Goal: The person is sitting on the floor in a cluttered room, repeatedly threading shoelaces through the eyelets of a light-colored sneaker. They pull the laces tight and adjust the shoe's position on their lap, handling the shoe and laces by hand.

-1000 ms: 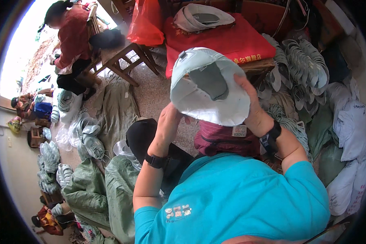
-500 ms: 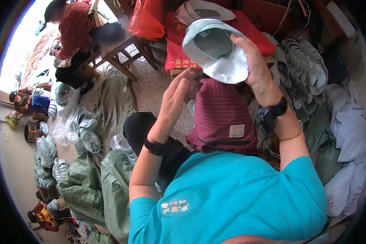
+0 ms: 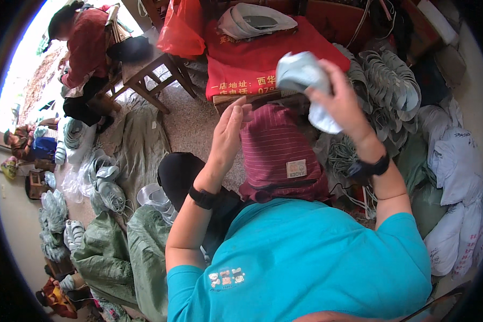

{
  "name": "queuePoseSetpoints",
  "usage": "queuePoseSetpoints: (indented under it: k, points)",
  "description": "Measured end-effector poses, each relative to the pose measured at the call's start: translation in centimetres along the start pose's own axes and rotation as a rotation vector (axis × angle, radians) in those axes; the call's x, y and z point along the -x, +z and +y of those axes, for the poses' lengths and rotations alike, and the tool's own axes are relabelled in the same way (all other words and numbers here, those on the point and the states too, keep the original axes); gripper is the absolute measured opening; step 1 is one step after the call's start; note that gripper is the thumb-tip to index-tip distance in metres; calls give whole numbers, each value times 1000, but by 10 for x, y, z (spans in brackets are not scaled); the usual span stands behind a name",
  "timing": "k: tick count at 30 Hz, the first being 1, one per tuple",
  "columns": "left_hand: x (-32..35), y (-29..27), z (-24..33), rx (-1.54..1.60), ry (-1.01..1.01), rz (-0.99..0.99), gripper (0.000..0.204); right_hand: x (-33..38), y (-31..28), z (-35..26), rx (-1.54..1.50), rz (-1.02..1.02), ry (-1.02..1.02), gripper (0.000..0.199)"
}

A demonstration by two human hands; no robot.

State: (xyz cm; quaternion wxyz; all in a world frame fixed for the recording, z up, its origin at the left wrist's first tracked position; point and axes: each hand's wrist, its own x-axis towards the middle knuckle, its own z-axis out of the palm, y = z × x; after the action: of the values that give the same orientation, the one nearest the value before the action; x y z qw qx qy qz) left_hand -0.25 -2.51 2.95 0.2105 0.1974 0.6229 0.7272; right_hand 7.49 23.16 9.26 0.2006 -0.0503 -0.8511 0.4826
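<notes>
A pale grey-green and white cap (image 3: 301,73) is raised over the near right edge of the red cloth. My right hand (image 3: 338,99) grips it by its right side, thumb and fingers bent round it; motion blurs the cap and fingertips. To the left, my left hand (image 3: 229,127) is lifted with its fingers stretched upward and nothing in it, apart from the cap. Beneath both hands, a maroon striped apron (image 3: 279,145) covers my lap. On the red cloth (image 3: 268,59) ahead lies a pale ring-shaped stack of cap pieces (image 3: 256,20).
Bundles of pale visors (image 3: 389,80) are heaped at right, above white sacks (image 3: 456,166). Green sacks (image 3: 104,244) stand at left. A wooden stool (image 3: 145,67) is ahead left, beside a seated person in red (image 3: 88,45). A red plastic bag (image 3: 182,29) hangs near the cloth.
My right hand has turned the cap, so its hollow inside no longer faces me, and brought it slightly lower. My left hand stays raised. The whole view has shifted slightly.
</notes>
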Motion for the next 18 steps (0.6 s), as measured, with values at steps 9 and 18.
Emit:
queuePoseSetpoints:
  k: [9,18]
  points:
    - [-5,13,-61,-455,186,40,83,52,46,-21,280,-316,-334,44]
    - [-32,20,-42,-542,258,-172,73,-8,67,55,168,80,-345,39]
